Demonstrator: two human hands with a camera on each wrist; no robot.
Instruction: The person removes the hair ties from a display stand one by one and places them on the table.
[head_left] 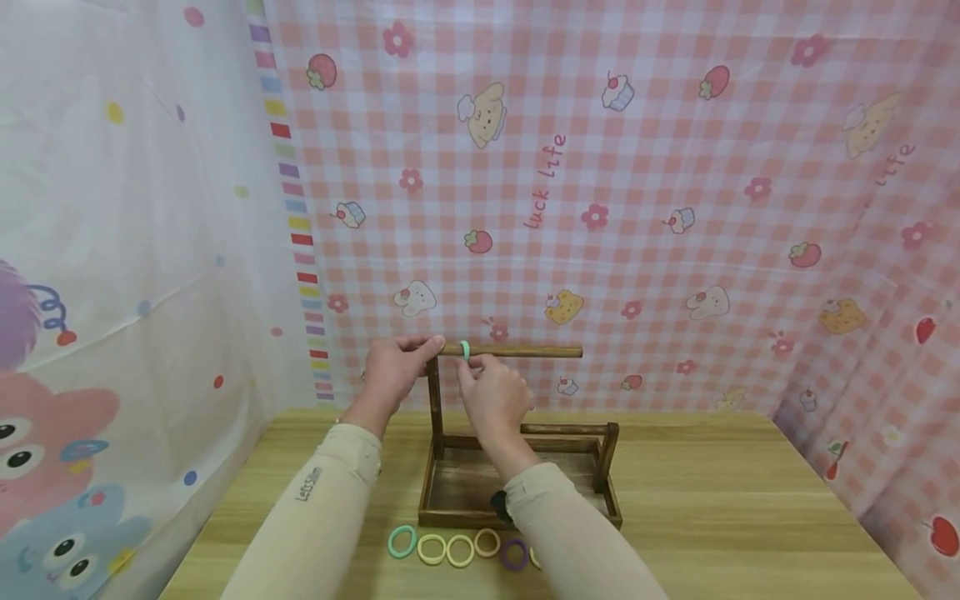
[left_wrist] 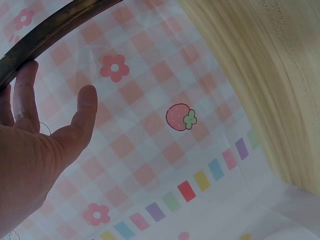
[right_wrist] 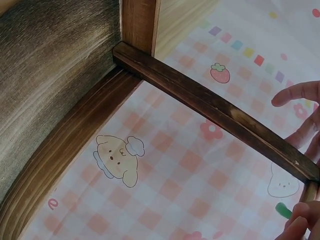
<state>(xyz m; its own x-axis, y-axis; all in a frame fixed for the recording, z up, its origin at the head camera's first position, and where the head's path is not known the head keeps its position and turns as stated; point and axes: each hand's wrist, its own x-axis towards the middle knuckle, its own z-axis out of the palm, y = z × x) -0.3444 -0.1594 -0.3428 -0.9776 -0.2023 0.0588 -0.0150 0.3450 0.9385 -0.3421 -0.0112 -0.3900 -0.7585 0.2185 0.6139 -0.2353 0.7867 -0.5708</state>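
Observation:
A dark wooden stand has an upright post [head_left: 436, 408] at its left, with a rod [head_left: 536, 352] reaching right from the top. My left hand [head_left: 393, 367] is at the top of that post. In the left wrist view, straight fingertips touch the wood [left_wrist: 55, 27] and the thumb [left_wrist: 86, 107] points away from it. My right hand [head_left: 495, 396] pinches a green hair tie [head_left: 465, 350], which is around the rod close to the post. The right wrist view shows part of the green hair tie [right_wrist: 283, 210] by the fingertips [right_wrist: 295, 227].
On the table [head_left: 712, 492], in front of the stand's tray [head_left: 510, 518], lie several hair ties: a green one [head_left: 402, 542], yellow ones [head_left: 448, 552], an orange one [head_left: 498, 546] and a purple one [head_left: 504, 557]. A lower bar [head_left: 570, 429] sits right. Patterned cloth [head_left: 637, 167] hangs behind.

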